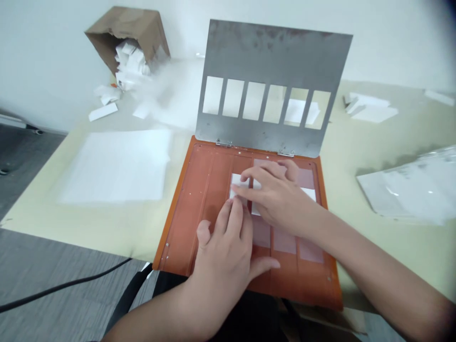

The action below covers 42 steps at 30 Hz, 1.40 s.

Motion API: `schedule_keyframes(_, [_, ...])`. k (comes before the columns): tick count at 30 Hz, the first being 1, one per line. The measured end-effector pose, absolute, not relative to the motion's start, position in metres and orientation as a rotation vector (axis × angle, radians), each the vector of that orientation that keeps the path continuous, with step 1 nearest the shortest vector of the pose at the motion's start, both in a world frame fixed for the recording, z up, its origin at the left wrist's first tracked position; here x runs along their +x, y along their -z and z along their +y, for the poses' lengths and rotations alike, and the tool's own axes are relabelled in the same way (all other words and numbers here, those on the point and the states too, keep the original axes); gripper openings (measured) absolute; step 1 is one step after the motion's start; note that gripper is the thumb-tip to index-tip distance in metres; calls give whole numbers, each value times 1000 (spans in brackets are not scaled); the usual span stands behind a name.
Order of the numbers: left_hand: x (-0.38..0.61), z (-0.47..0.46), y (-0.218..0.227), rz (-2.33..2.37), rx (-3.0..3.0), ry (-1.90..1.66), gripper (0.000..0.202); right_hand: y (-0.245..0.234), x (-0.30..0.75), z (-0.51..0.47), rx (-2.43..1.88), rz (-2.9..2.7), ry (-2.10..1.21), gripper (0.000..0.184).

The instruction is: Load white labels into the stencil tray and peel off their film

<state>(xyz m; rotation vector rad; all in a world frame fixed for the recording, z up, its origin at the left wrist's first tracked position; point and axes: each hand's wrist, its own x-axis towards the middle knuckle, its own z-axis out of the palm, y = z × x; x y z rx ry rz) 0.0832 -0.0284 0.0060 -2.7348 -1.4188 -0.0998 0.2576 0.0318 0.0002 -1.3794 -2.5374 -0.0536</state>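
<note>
An orange hinged jig (221,164) lies open before me, its grey metal lid (278,57) raised and pierced by a row of rectangular windows. On its base, a small white card (239,179) lies flat under the fingertips of both hands. My left hand (228,251) touches the card's near edge with outstretched fingers, thumb spread to the right. From the right, my right hand (278,192) reaches over, thumb and forefinger apart on the card. Beneath it, a second white card (255,209) and a third white card (309,193) are partly hidden. Pale translucent film (285,241) covers part of the base.
White sheets (117,166) lie left of the jig. Behind them, a tipped cardboard box (146,23) spills white pieces. White cards (374,108) and clear plastic bags (409,185) sit to the right. A black cable (67,286) runs below the table's left edge.
</note>
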Motion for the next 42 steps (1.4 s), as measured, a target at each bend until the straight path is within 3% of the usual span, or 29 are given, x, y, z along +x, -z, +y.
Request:
schedule_keyframes(6, [81, -29, -9, -1411, -2761, 79, 88, 2, 263, 34, -1393, -2496, -54, 58])
schedule_keyframes(12, [81, -29, -7, -1458, -2786, 56, 82, -3, 270, 42, -1422, -2426, -260, 47])
schedule_keyframes(17, [82, -33, 0, -1510, -2782, 77, 76, -2, 266, 44, -1676, -2275, -238, 37])
schedule_keyframes(25, [84, -40, 3, -1555, -2772, 101, 75, 3, 257, 41, -1718, -2172, -290, 18])
schedule_keyframes(32, [82, -46, -3, -1467, -2743, 171, 67, -22, 260, 40, -1492, -1761, -900, 12])
schedule_keyframes(37, [69, -46, -4, -1406, -2721, 272, 55, -57, 321, 21, -1620, -1675, -710, 18])
schedule_keyframes(42, [57, -37, -3, -1452, -2738, 315, 41, -51, 401, -8, -2210, -1614, -201, 22])
